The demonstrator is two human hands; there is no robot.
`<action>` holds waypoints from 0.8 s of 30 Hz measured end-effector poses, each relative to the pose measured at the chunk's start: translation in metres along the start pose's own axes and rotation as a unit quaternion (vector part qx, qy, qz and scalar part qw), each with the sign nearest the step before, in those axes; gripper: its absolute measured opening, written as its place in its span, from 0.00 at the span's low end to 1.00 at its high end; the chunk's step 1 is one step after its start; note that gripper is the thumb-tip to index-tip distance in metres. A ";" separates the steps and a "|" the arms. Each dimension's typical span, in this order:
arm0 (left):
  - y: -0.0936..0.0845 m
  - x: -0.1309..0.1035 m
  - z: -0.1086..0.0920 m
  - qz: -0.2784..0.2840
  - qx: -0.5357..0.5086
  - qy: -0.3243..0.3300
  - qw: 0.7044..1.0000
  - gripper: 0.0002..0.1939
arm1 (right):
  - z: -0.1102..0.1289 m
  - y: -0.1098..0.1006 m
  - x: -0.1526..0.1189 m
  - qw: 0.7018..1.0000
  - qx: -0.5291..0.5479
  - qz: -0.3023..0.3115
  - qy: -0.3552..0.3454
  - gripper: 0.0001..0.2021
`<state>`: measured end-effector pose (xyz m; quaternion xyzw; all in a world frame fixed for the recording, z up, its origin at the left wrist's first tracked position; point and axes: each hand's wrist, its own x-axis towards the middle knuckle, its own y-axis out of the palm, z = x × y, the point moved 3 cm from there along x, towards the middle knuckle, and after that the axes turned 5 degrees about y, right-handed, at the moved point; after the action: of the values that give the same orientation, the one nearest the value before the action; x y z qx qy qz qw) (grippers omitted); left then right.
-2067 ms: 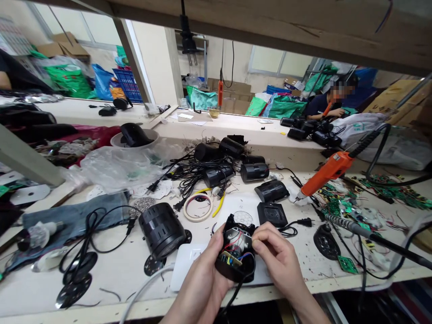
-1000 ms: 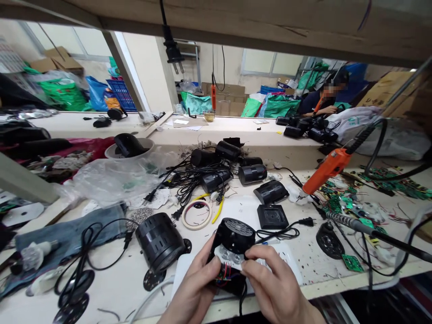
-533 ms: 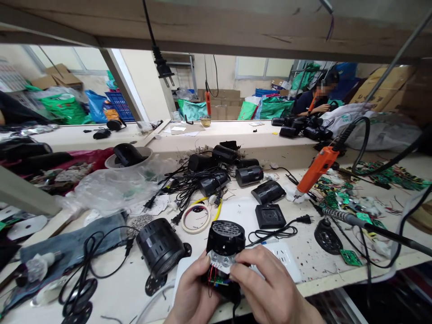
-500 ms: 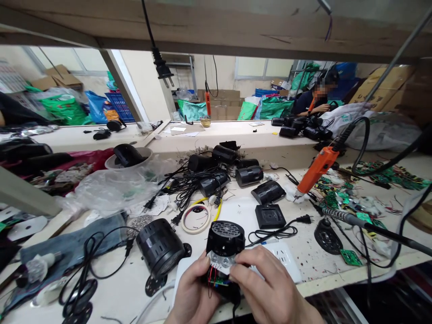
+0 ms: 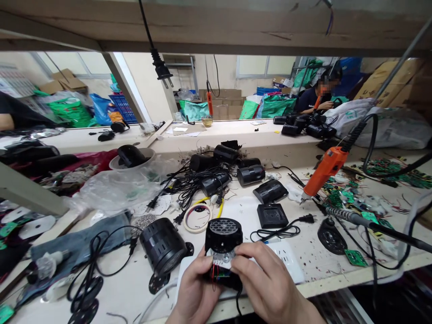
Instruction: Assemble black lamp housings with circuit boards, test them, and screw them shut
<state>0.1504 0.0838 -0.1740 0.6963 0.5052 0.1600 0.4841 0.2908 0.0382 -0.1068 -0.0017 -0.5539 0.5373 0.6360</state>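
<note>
Low in the middle I hold a black housing (image 5: pixel 223 236) with a honeycomb grille facing up. My left hand (image 5: pixel 197 283) is wrapped around its left side and underside, the thumb near the front. A clear plastic piece with a white edge (image 5: pixel 221 258) sits against the front of the housing, below the grille. The fingers of my right hand (image 5: pixel 270 279) are closed on the right end of this piece. Red wires (image 5: pixel 213 273) hang below it, beside a partly hidden green circuit board. A black cord runs down from the housing.
An orange electric screwdriver (image 5: pixel 324 173) hangs at right above circuit boards (image 5: pixel 356 258). Black cylindrical housings (image 5: pixel 163 246) and tangled cords lie left and behind. A tape roll (image 5: pixel 197 218) and a square black part (image 5: pixel 272 216) are nearby. A co-worker (image 5: pixel 319 96) sits across the bench.
My view has shifted slightly, so the bench and screwdriver appear a little further right. The housing is turned slightly in my hands, and both hands keep their hold.
</note>
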 end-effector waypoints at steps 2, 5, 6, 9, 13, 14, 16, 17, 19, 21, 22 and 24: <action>-0.001 0.001 0.000 -0.024 0.013 0.033 0.999 0.24 | -0.004 0.004 -0.001 1.000 0.001 0.002 0.013 0.13; 0.003 0.001 -0.001 -0.058 0.043 0.076 0.994 0.26 | -0.010 0.010 -0.002 1.000 0.002 0.001 0.018 0.13; 0.005 0.001 -0.002 -0.067 0.053 0.090 0.992 0.27 | -0.011 0.012 -0.002 1.000 0.003 0.002 0.019 0.14; 0.012 -0.001 -0.003 -0.092 0.072 0.119 0.986 0.30 | -0.016 0.017 -0.002 1.000 0.010 0.001 0.022 0.15; 0.012 -0.002 -0.003 -0.122 0.075 0.128 0.981 0.32 | -0.019 0.020 -0.002 1.000 0.016 -0.008 0.017 0.16; 0.011 -0.002 -0.003 -0.122 0.072 0.129 0.982 0.32 | -0.020 0.021 -0.002 1.000 0.014 -0.009 0.017 0.15; 0.008 -0.001 -0.002 -0.118 0.066 0.131 0.982 0.31 | -0.020 0.022 -0.003 1.000 0.006 -0.011 0.021 0.15; 0.006 -0.001 -0.002 -0.118 0.064 0.131 0.982 0.30 | -0.020 0.023 -0.004 1.000 0.002 -0.009 0.024 0.15; 0.002 0.000 -0.001 -0.124 0.061 0.130 0.982 0.28 | -0.020 0.023 -0.005 1.000 -0.001 -0.009 0.027 0.14; 0.000 0.001 -0.001 -0.131 0.057 0.129 0.981 0.29 | -0.019 0.023 -0.005 1.000 0.002 -0.011 0.026 0.14; -0.001 0.001 -0.002 -0.132 0.053 0.127 0.982 0.29 | -0.019 0.022 -0.004 1.000 0.003 -0.011 0.026 0.14; 0.000 0.002 -0.003 -0.136 0.038 0.121 0.983 0.29 | -0.017 0.021 -0.002 1.000 0.007 -0.012 0.028 0.13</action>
<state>0.1498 0.0868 -0.1729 0.6147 0.6553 0.1565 0.4101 0.2890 0.0556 -0.1278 -0.0060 -0.5321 0.5334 0.6575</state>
